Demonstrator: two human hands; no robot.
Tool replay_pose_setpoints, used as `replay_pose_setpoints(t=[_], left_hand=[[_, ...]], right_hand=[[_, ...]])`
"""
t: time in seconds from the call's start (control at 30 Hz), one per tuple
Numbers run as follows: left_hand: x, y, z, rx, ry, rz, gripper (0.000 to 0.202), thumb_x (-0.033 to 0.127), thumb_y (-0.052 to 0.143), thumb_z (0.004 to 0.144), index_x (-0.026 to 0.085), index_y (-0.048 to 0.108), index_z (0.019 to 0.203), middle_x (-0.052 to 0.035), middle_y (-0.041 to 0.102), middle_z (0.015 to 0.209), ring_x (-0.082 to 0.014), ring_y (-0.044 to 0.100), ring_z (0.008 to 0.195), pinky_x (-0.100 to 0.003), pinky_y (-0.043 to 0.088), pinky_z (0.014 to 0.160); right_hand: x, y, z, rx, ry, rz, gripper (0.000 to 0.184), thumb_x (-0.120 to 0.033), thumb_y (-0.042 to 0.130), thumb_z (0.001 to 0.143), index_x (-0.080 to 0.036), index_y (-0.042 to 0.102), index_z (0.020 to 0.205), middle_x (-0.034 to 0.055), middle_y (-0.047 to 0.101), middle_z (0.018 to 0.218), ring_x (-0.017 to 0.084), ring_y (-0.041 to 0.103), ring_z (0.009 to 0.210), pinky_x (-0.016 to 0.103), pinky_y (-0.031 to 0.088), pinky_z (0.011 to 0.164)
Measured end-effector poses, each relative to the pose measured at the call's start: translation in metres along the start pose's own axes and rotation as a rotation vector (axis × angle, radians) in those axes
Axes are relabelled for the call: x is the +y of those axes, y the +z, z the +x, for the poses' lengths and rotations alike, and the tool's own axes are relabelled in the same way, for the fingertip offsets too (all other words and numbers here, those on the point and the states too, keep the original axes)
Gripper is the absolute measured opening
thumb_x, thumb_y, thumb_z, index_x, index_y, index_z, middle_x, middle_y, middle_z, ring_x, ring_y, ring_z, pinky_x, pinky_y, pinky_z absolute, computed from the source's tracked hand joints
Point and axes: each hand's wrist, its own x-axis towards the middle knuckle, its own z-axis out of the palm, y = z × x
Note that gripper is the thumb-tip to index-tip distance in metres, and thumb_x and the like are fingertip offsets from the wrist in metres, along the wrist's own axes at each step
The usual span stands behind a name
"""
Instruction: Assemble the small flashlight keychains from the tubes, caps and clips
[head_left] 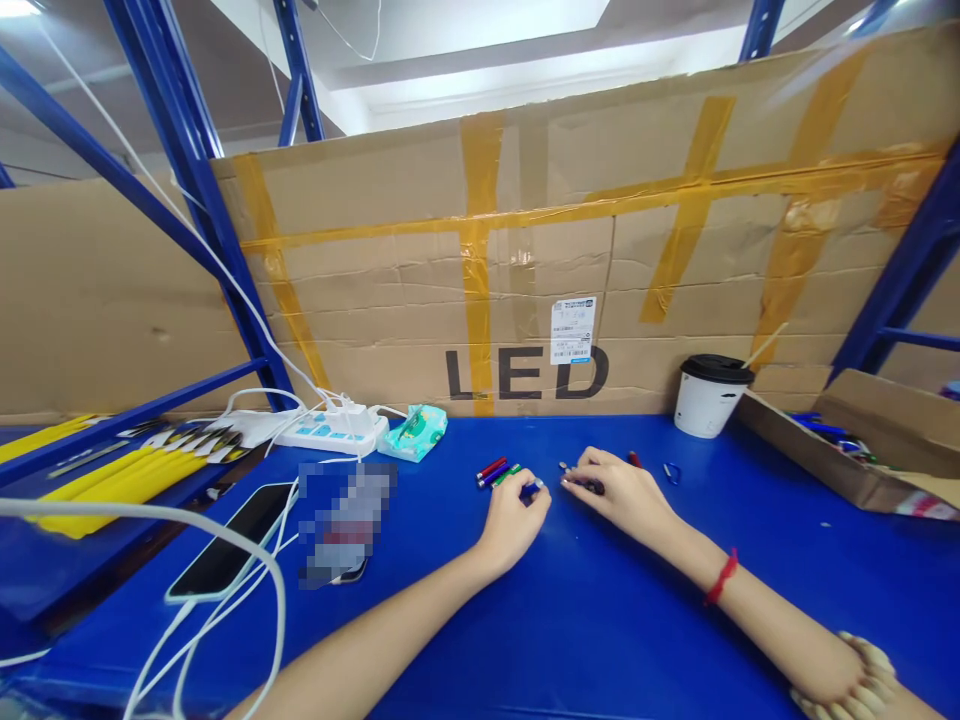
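Note:
My left hand [514, 520] is closed around a small blue metallic cylinder [532, 488] with a silvery end. Just beyond it lie a few similar small cylinders: a red one [492, 468], a purple-blue one [493, 476] and a green one [507, 475]. To the right, my right hand [624, 495] pinches a small dark piece [594, 486], mostly covered by the fingers. A tiny silvery piece [564, 466] lies near its fingertips. Behind that hand shows part of a red cylinder [635, 459], and a blue carabiner clip [671, 473] rests farther right.
A lidded paper cup [703, 410] with a stick stands at the back right, beside an open cardboard box [862, 440] of small coloured parts. Leftward are a phone [232, 545], white cables, a power strip [330, 430] and a tissue pack [415, 433]. Cardboard [375, 300] walls the back.

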Motion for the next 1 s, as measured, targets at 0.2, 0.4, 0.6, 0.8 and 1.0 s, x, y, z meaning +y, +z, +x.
replay_pose_setpoints(t=[0.2, 0.4, 0.6, 0.8, 1.0], left_hand=[[-0.005, 0.003, 0.001, -0.058, 0.024, -0.007, 0.015, 0.016, 0.044, 0.071, 0.017, 0.039, 0.058, 0.0057, 0.037, 0.055, -0.0097, 0.036, 0.055, -0.021, 0.027, 0.053], [-0.004, 0.003, -0.001, -0.068, 0.020, 0.006, 0.013, 0.016, 0.045, 0.071, 0.017, 0.042, 0.058, 0.0047, 0.044, 0.057, -0.0105, 0.041, 0.057, -0.021, 0.029, 0.054], [-0.008, 0.004, 0.000, -0.065, 0.011, 0.001, 0.012, 0.016, 0.047, 0.071, 0.017, 0.044, 0.059, 0.0046, 0.046, 0.058, -0.0108, 0.043, 0.059, -0.021, 0.032, 0.057], [-0.009, 0.003, 0.000, -0.079, -0.001, 0.006, 0.012, 0.015, 0.047, 0.070, 0.017, 0.044, 0.059, 0.0050, 0.046, 0.057, -0.0103, 0.042, 0.057, -0.021, 0.030, 0.054], [-0.005, 0.001, 0.000, -0.093, 0.015, 0.001, 0.013, 0.017, 0.046, 0.072, 0.017, 0.042, 0.060, 0.0042, 0.046, 0.060, -0.0115, 0.044, 0.061, -0.022, 0.034, 0.060]], right_hand=[[-0.018, -0.001, -0.004, 0.226, -0.137, 0.324, 0.019, -0.034, 0.055, 0.083, -0.020, 0.069, 0.085, 0.0024, 0.057, 0.078, 0.011, 0.052, 0.064, 0.022, 0.043, 0.059], [-0.018, 0.007, -0.007, 0.195, -0.189, 0.367, 0.020, -0.033, 0.053, 0.084, -0.021, 0.069, 0.087, 0.0028, 0.055, 0.076, 0.010, 0.044, 0.054, 0.023, 0.038, 0.050], [-0.019, 0.010, -0.008, 0.189, -0.239, 0.382, 0.022, -0.034, 0.051, 0.085, -0.021, 0.069, 0.089, 0.0025, 0.054, 0.072, 0.009, 0.042, 0.051, 0.022, 0.037, 0.046], [-0.018, 0.011, -0.006, 0.189, -0.204, 0.370, 0.024, -0.038, 0.053, 0.083, -0.019, 0.068, 0.077, 0.0026, 0.055, 0.072, 0.008, 0.043, 0.050, 0.022, 0.036, 0.046], [-0.022, 0.001, -0.005, 0.101, -0.139, 0.361, 0.025, -0.040, 0.052, 0.083, -0.020, 0.067, 0.081, 0.0024, 0.059, 0.077, 0.010, 0.050, 0.056, 0.022, 0.040, 0.053]])
